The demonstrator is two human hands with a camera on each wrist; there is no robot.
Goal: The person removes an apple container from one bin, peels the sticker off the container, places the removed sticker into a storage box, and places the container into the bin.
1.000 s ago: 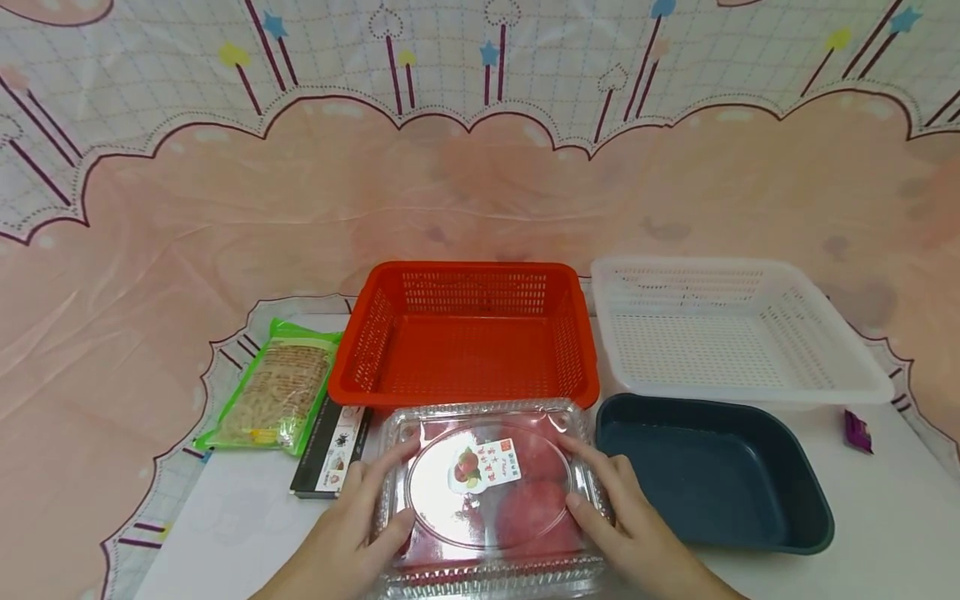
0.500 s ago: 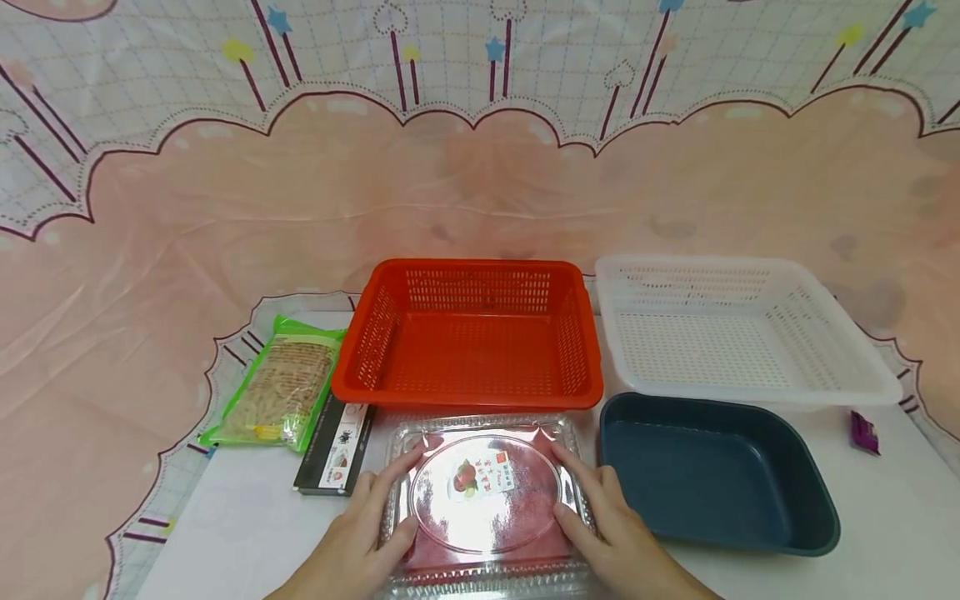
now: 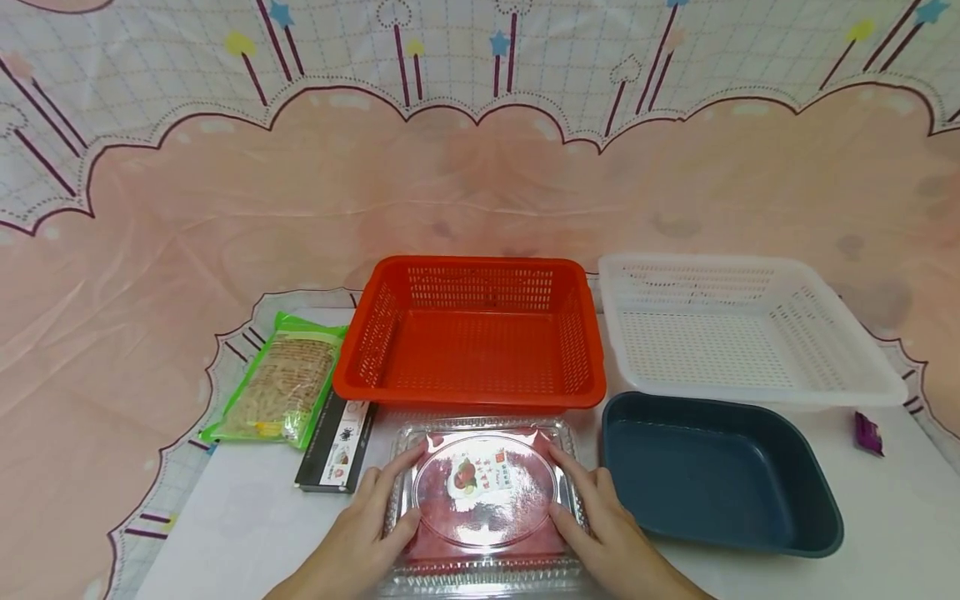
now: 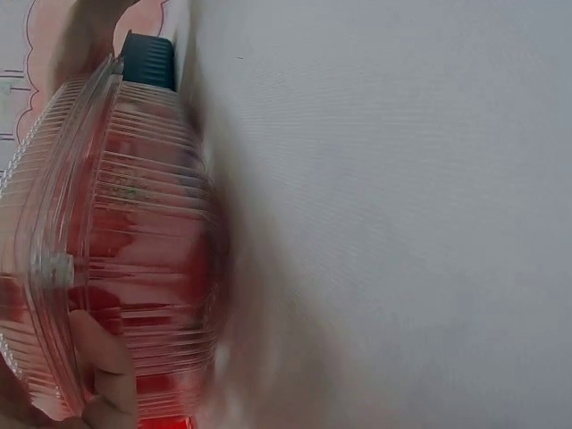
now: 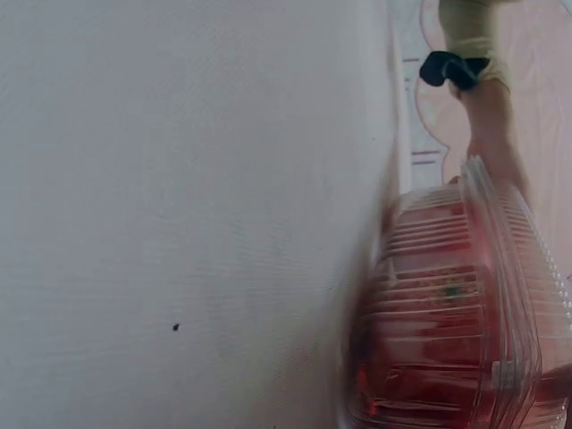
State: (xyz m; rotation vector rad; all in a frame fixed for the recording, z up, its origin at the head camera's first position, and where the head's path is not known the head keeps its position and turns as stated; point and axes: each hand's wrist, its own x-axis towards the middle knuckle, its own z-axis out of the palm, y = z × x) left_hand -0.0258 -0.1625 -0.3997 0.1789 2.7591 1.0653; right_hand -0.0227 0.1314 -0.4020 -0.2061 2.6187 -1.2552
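Clear clamshell fruit box [image 3: 483, 500] on bench [image 3: 240, 525], clasped between left hand [image 3: 360, 533] and right hand [image 3: 611, 533], fingers curled on lid.

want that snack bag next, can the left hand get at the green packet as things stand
Probably not yet: the left hand grips the clear fruit box. Once freed, the path to the green packet looks open, only the black box lying between.

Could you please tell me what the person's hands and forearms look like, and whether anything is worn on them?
Both the left hand and the right hand are bare: no gloves, rings or sleeves show. In the right wrist view, a black strap wraps the left wrist.
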